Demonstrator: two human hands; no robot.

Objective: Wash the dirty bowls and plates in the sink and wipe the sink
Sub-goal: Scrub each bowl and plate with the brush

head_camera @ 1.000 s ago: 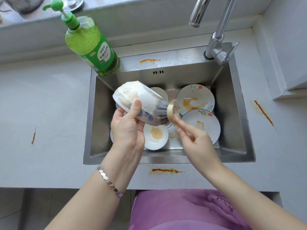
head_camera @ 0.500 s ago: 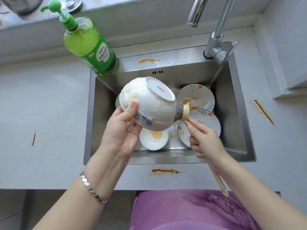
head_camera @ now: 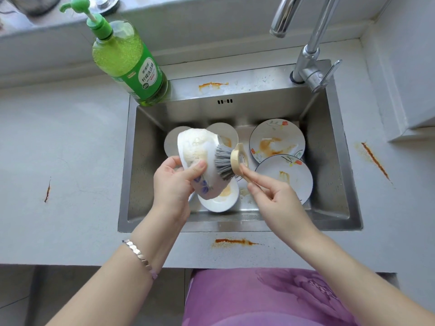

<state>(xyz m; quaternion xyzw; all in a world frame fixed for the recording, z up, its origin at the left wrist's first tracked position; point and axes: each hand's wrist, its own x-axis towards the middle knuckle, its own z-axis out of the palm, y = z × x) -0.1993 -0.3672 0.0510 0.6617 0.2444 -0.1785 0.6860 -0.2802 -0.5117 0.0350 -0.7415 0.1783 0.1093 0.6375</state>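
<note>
Turning the bowl (head_camera: 197, 147) back, I now have its foamy side facing up at me; half a second ago its base was pointing at me and the brush (head_camera: 226, 163) was mostly hidden behind it. My left hand (head_camera: 174, 184) grips the bowl over the sink (head_camera: 339, 175), thumb pressed on the outer wall and fingers curled underneath. My right hand (head_camera: 275, 198) pinches the brush handle just below the round head, and the grey bristles are pressed against the bowl's side.

I take this to mean I am working round the outside of the bowl, one face at a time, so this piece is soaped but not rinsed; no water is coming from the tap (head_camera: 310, 55). The task is far from done: two flowered plates (head_camera: 276, 140) lie at the right of the basin with orange sauce on them, a small dish (head_camera: 219, 201) sits under the bowl with a yellow smear, and the counter stain (head_camera: 233, 241) in front of the sink is untouched.
</note>
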